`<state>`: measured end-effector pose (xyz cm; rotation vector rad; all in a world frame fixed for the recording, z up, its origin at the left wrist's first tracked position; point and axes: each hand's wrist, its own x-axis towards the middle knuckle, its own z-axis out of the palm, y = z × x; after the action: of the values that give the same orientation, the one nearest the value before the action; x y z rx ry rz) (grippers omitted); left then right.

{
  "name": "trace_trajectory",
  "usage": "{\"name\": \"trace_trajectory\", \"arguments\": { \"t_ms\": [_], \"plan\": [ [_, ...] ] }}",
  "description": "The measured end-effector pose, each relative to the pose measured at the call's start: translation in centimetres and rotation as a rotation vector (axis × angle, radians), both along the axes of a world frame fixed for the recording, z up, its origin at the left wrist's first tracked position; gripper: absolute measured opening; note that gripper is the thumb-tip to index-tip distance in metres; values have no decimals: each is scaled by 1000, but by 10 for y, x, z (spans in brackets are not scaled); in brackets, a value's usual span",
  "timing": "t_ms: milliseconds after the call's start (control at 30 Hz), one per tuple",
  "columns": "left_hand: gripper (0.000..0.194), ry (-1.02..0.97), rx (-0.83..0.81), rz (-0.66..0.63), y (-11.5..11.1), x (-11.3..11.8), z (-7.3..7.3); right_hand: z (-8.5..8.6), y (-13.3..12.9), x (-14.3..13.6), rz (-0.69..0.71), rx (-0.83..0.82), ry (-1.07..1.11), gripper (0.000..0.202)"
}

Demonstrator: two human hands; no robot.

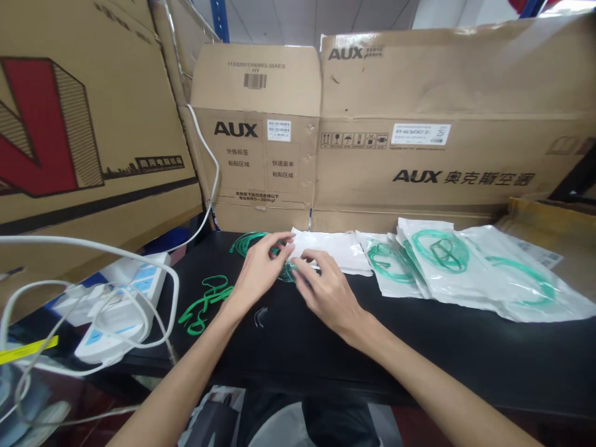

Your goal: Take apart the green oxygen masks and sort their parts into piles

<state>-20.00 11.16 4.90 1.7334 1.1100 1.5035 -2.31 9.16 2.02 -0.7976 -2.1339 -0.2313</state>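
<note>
Green tubing [250,242] lies coiled on the black table, partly hidden behind my left hand [264,264]. The fingers of that hand curl around part of the coil near the table's middle. My right hand [326,288] is just to the right, its bent fingertips at a clear green piece of the tubing between the hands. Behind them lies a flat white pouch [338,251]. Green elastic bands [207,304] rest left of my left forearm, and a small clear piece [261,317] lies between my forearms.
Several white pouches with green tubing [440,248] overlap at the right. A white power strip [125,310] with looping cables stands at the left. Cardboard boxes [261,174] wall off the table's back, and another large box [116,93] stands at the left.
</note>
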Motion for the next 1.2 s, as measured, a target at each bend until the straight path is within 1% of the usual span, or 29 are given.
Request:
{"name": "trace_trajectory", "arguments": {
  "t_ms": [67,133,200,233,267,300,333,367,400,500,533,567,633,733,767,800,833,900,967,1033,1100,1200],
  "plan": [
    [23,-249,-67,-51,11,23,10,2,-24,-13,81,68,-12,26],
    [22,-495,-140,-143,27,49,22,-5,-52,-29,136,120,-10,25],
    [18,-714,-213,-240,44,74,35,-21,-81,-46,122,152,25,20],
    [15,-813,-249,-278,53,84,40,-30,-94,-53,86,158,59,14],
    [13,-904,-286,-305,61,94,45,-38,-105,-58,45,159,119,9],
    [12,-990,-323,-322,68,102,49,-43,-113,-61,7,140,252,7],
    [13,-1070,-359,-329,75,108,50,-46,-117,-61,-26,109,324,11],
    [14,-1144,-393,-329,81,114,51,-45,-117,-58,-37,97,352,13],
    [17,-1213,-424,-326,87,120,50,-40,-113,-53,-66,67,380,15],
    [22,-1382,-486,-320,97,137,43,-20,-91,-33,-193,-27,449,25],
    [23,-1425,-499,-323,99,142,40,-17,-87,-28,-224,-46,477,29],
    [24,-1462,-508,-327,100,148,38,-16,-86,-25,-237,-54,488,32],
    [25,-1519,-524,-333,103,158,35,-26,-99,-22,-238,-59,467,38],
    [27,-1571,-544,-337,105,173,31,-54,-136,-19,-229,-46,359,51],
    [27,-1580,-551,-339,105,179,30,-60,-144,-15,-224,-31,332,56],
    [28,-1585,-561,-342,105,187,28,-62,-148,-9,-216,-20,320,58],
    [28,-1586,-571,-346,104,195,26,-60,-146,-1,-215,-13,315,56],
    [29,-1574,-595,-359,101,215,22,-46,-127,21,-209,0,304,45],
    [30,-1543,-616,-374,99,238,19,-27,-101,43,-293,-12,354,38],
    [31,-1494,-631,-383,99,259,17,-16,-87,59,-373,-47,403,36],
    [32,-1426,-643,-383,102,278,16,-17,-93,65,-423,-70,422,36],
    [33,-1286,-663,-362,108,302,13,-29,-124,65,-428,-117,405,44]
  ]
}}
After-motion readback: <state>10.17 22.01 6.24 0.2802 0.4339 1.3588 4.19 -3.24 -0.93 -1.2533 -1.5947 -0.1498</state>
